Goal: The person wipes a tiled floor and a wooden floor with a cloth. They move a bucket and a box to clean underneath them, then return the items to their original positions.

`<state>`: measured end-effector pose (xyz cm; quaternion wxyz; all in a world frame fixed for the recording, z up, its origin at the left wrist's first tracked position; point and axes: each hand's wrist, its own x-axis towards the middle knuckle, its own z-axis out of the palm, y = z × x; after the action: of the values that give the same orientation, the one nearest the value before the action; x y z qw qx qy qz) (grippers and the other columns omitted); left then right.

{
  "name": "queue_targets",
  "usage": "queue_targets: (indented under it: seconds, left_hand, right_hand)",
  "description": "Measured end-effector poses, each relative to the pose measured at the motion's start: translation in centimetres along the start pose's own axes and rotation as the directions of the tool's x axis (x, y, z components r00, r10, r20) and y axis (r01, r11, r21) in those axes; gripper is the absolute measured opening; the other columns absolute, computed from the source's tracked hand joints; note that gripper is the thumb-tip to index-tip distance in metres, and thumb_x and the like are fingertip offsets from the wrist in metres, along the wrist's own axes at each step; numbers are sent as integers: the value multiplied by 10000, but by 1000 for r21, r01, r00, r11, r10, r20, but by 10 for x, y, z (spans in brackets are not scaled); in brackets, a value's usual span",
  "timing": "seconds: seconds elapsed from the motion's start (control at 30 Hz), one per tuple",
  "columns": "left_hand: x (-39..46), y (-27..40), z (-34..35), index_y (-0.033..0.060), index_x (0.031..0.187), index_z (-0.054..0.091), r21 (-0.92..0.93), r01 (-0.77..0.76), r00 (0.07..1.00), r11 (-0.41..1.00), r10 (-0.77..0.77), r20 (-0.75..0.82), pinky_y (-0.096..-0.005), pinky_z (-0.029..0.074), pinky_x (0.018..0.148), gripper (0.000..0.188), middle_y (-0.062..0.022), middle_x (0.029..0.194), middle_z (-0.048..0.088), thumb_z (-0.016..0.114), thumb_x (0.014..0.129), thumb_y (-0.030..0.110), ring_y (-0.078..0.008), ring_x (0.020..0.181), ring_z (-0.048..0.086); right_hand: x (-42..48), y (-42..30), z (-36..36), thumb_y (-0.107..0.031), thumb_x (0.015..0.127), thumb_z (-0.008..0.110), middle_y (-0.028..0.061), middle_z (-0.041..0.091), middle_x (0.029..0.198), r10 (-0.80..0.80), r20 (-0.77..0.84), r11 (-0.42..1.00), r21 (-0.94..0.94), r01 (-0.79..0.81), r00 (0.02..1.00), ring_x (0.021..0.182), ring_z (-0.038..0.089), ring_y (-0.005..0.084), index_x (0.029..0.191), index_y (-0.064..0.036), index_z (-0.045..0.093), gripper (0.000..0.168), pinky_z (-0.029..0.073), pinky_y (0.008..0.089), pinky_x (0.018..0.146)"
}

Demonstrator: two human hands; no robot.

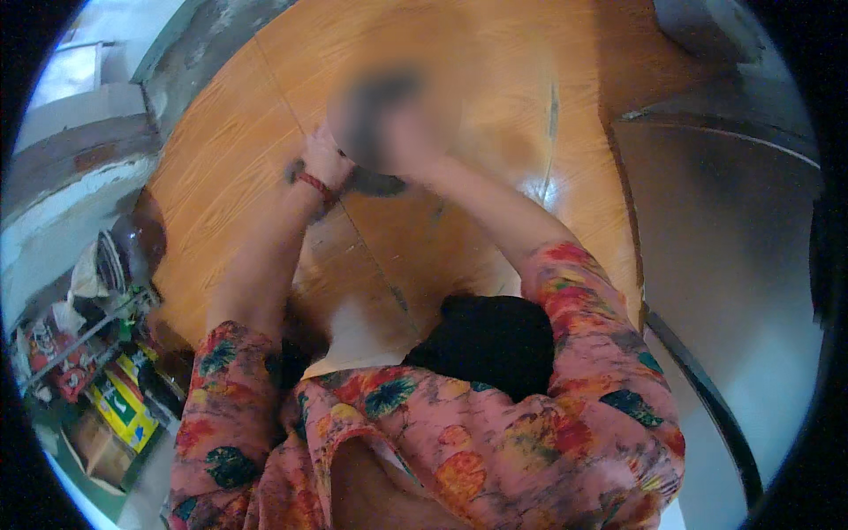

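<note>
Both hands are stretched out together over the wood-grain table [464,238]. My left hand [324,156], with a red band and a dark bracelet at the wrist, lies against the left side of a dark object [383,182]. From the right, my right hand [417,149] reaches to the same object. A heavy blurred patch covers the fingers and most of the object, so its kind and the grip on it cannot be made out. Only a dark curved lower edge shows sharply between the wrists. Near my body, a black item [490,338], perhaps cloth, appears beside my right sleeve.
At the lower left, a rack [79,351] holds coloured packets, with a yellow and green packet [126,404] and a cardboard box [99,450]. A dark rounded thing [139,238] stands by the table's left edge. Right of the table runs a dark curved bar [715,397].
</note>
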<state>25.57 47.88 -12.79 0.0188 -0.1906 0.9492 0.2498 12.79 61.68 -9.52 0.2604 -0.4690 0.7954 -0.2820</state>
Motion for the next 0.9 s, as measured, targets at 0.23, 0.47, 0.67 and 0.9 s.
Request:
queue_targets:
  seconds: [0.23, 0.47, 0.67, 0.9]
  left_hand:
    - [-149, 69, 1, 123, 1275, 458, -447, 110, 889, 888, 113, 444, -353, 399, 942, 678, -123, 1111, 544, 634, 638, -25, -288, 1094, 494]
    - [-54, 121, -120, 68, 1215, 509, -456, 251, 662, 854, 192, 724, -335, 393, 949, 478, -108, 1147, 569, 590, 746, 20, -229, 1091, 514]
    - [57, 82, -68, 81, 1349, 305, -619, -237, 893, 748, 419, 164, -290, 419, 922, 513, -56, 1281, 439, 490, 871, 105, -187, 1147, 448]
    - [35, 128, 1, 71, 1133, 512, -340, -169, 985, 925, 152, -78, -316, 467, 776, 290, -61, 1033, 556, 514, 876, 205, -206, 930, 542]
  right_hand:
    - [-188, 8, 62, -103, 640, 617, 189, 488, 851, -227, 231, 973, 97, 210, 946, 792, 533, 358, 802, -15, 502, 218, 474, 408, 663]
    - [-163, 4, -53, -91, 700, 587, 116, 573, 779, -69, 135, 792, 609, -28, 988, 747, 569, 247, 834, -35, 577, 146, 468, 338, 701]
    - [-9, 112, -123, -172, 780, 499, 98, 561, 1092, -9, -451, 953, 267, 144, 892, 1024, 517, 277, 1113, -77, 554, 350, 410, 390, 865]
    - [-5, 102, -53, -211, 748, 547, 61, 455, 1254, 108, -353, 911, -339, -234, 929, 1165, 372, 318, 1144, -96, 529, 413, 311, 480, 925]
